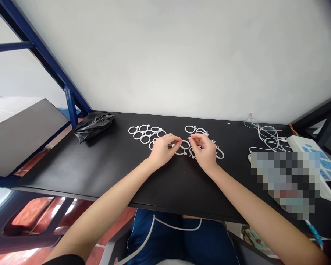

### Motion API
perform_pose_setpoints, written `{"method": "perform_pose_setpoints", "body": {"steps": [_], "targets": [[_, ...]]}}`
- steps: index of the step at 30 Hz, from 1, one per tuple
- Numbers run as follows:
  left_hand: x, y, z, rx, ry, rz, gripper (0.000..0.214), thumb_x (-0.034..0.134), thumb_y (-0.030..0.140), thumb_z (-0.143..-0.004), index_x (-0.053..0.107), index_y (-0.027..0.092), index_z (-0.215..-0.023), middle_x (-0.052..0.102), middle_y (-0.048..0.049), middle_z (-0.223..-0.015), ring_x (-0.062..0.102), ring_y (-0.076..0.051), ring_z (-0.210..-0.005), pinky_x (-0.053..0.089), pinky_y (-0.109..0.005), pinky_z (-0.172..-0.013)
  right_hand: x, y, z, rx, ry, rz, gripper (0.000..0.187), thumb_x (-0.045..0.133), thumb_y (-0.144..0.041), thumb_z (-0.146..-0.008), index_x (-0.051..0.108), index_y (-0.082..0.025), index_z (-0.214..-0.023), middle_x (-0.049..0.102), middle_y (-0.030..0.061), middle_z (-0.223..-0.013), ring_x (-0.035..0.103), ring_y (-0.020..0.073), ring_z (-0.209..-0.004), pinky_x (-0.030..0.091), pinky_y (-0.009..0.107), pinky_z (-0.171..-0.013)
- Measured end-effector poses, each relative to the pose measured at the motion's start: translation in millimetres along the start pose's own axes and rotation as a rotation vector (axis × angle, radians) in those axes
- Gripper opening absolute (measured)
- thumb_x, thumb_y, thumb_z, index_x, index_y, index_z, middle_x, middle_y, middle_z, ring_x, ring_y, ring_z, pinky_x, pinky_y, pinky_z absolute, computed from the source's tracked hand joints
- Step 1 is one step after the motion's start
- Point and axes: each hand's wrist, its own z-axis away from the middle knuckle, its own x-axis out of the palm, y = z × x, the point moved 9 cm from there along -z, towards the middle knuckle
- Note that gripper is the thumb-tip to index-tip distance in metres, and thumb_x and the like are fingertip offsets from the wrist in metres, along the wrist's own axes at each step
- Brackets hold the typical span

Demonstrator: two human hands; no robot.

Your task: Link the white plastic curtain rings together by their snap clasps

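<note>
Over the middle of the black table, my left hand (164, 149) and my right hand (205, 150) face each other with fingertips pinched. Between them is a white ring (185, 144), which looks gripped at both sides; its contact points are partly hidden by my fingers. Loose white rings (145, 139), each with a small knob, lie in a cluster to the left of and behind my left hand. More white rings (190, 129) lie behind, under and beside my right hand, some partly covered by it.
A crumpled black plastic bag (95, 127) lies at the table's back left. Tangled white cable (269, 138) and a white power strip (317, 158) are on the right, beside a blurred-out object (285, 180). A pale wall (176, 62) rises behind the table.
</note>
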Motion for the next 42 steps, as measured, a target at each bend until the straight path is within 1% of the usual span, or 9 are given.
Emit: {"method": "perform_pose_setpoints", "body": {"steps": [3, 8, 10, 14, 17, 20, 24, 33, 42], "targets": [[6.8, -5.8, 0.9, -0.012, -0.058, -0.102, 0.011, 0.059, 0.021, -0.09, 0.07, 0.019, -0.093, 0.073, -0.004, -0.09, 0.066, -0.017, -0.084, 0.053, -0.03, -0.075, 5.8, -2.5, -0.2, -0.04, -0.071, 0.042, 0.01, 0.06, -0.029, -0.091, 0.067, -0.021, -0.093, 0.073, 0.0047, -0.086, 0.072, 0.0194, -0.078, 0.06, 0.035, -0.075], [17.9, 4.2, 3.2, 0.124, -0.168, -0.206, 0.019, 0.062, 0.026, -0.09, 0.067, 0.019, -0.106, 0.071, -0.0085, -0.108, 0.063, -0.023, -0.101, 0.05, -0.041, -0.092, -0.7, -4.0, -7.9, -0.11, -0.067, 0.19, 0.016, 0.056, -0.027, -0.093, 0.067, -0.02, -0.101, 0.073, 0.0084, -0.098, 0.07, 0.0232, -0.092, 0.056, 0.04, -0.085], [27.0, 7.2, 7.1, 0.155, -0.266, -0.254, 0.028, 0.061, 0.034, -0.092, 0.064, 0.019, -0.115, 0.068, -0.0098, -0.122, 0.06, -0.026, -0.114, 0.043, -0.047, -0.104, 5.1, 1.7, -11.1, -0.139, -0.151, 0.303, 0.025, 0.053, -0.03, -0.094, 0.064, -0.018, -0.113, 0.071, 0.0121, -0.112, 0.066, 0.0273, -0.106, 0.052, 0.047, -0.095], [39.1, 3.2, 14.4, 0.115, -0.414, -0.378, 0.037, 0.054, 0.045, -0.095, 0.063, 0.019, -0.119, 0.062, -0.0107, -0.134, 0.05, -0.029, -0.131, 0.022, -0.059, -0.118, 25.9, 27.1, -8.4, -0.121, -0.423, 0.557, 0.038, 0.04, -0.035, -0.099, 0.061, -0.016, -0.124, 0.058, 0.0172, -0.138, 0.049, 0.0356, -0.133, 0.03, 0.064, -0.112], [37.8, -0.9, 14.3, 0.08, -0.417, -0.436, 0.038, 0.053, 0.048, -0.095, 0.064, 0.019, -0.116, 0.06, -0.0114, -0.137, 0.048, -0.029, -0.133, 0.018, -0.06, -0.119, 31.1, 41.9, -4.2, -0.077, -0.532, 0.657, 0.045, 0.034, -0.035, -0.1, 0.055, -0.015, -0.134, 0.052, 0.0182, -0.146, 0.042, 0.0368, -0.139, 0.026, 0.067, -0.112], [34.6, -7.0, 12.5, 0.037, -0.395, -0.486, 0.038, 0.055, 0.047, -0.094, 0.063, 0.017, -0.117, 0.06, -0.012, -0.134, 0.051, -0.029, -0.129, 0.018, -0.06, -0.119, 30.6, 44.2, -3.2, -0.065, -0.566, 0.658, 0.043, 0.033, -0.033, -0.1, 0.059, -0.016, -0.13, 0.055, 0.0151, -0.143, 0.041, 0.0369, -0.139, 0.024, 0.068, -0.114], [29.8, -15.3, 10.7, -0.014, -0.352, -0.544, 0.034, 0.055, 0.044, -0.094, 0.064, 0.017, -0.114, 0.061, -0.0118, -0.128, 0.054, -0.03, -0.123, 0.021, -0.06, -0.117, 29.1, 35.4, -4.0, -0.105, -0.556, 0.591, 0.037, 0.037, -0.031, -0.1, 0.068, -0.02, -0.114, 0.066, 0.0105, -0.129, 0.047, 0.036, -0.133, 0.021, 0.069, -0.114], [25.9, -19.4, 8.8, -0.033, -0.317, -0.576, 0.03, 0.057, 0.041, -0.093, 0.065, 0.015, -0.104, 0.062, -0.0105, -0.113, 0.057, -0.028, -0.111, 0.027, -0.057, -0.115, 29.3, 14.3, -3.4, -0.249, -0.538, 0.399, 0.03, 0.043, -0.027, -0.099, 0.068, -0.022, -0.114, 0.071, 0.0078, -0.119, 0.054, 0.0308, -0.122, 0.029, 0.064, -0.112], [17.0, -3.3, 4.7, 0.035, -0.192, -0.426, 0.025, 0.053, 0.029, -0.093, 0.056, 0.019, -0.116, 0.061, -0.0101, -0.114, 0.056, -0.026, -0.107, 0.039, -0.049, -0.105, 14.1, -27.5, -3.0, -0.383, -0.224, 0.134, 0.015, 0.062, -0.019, -0.09, 0.075, -0.027, -0.091, 0.078, 0.0027, -0.092, 0.067, 0.0247, -0.098, 0.052, 0.052, -0.095]]}}
